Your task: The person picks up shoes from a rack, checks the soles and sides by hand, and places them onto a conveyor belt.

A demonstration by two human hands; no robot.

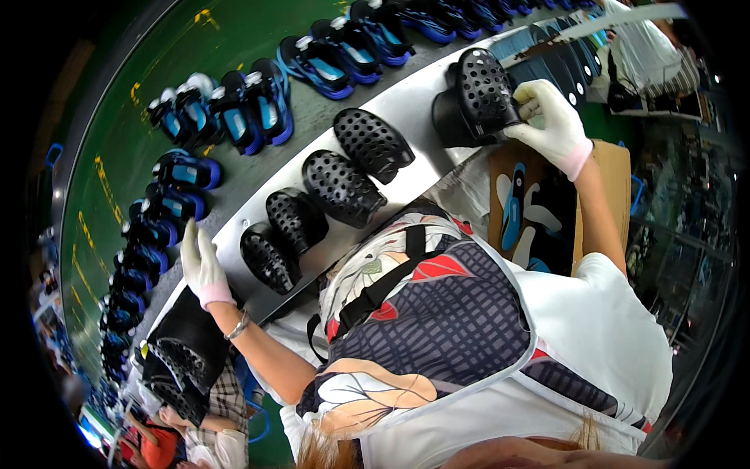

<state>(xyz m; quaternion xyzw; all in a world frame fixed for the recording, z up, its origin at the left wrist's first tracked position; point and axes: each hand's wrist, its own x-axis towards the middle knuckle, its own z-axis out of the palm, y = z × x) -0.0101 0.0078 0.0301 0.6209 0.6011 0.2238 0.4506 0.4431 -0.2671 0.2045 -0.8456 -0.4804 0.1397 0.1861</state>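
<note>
At the far right end of a metal worktop (414,109), my right hand (555,125), in a white glove, pinches the edge of a black perforated clog (484,90). This clog stands against another black piece (453,117). My left hand (205,266), also gloved, is raised at the worktop's left part with fingers stretched out and nothing in them. Between my hands two pairs of black perforated clogs lie on the metal: a larger pair (344,187) and a smaller pair (297,221). Their undersides are hidden.
Beyond the worktop runs a grey belt (297,117) with a curving row of black-and-blue sandals (320,66). A cardboard box (605,187) with blue and white insoles stands by my right arm. More black clogs (187,352) are at lower left, near other people.
</note>
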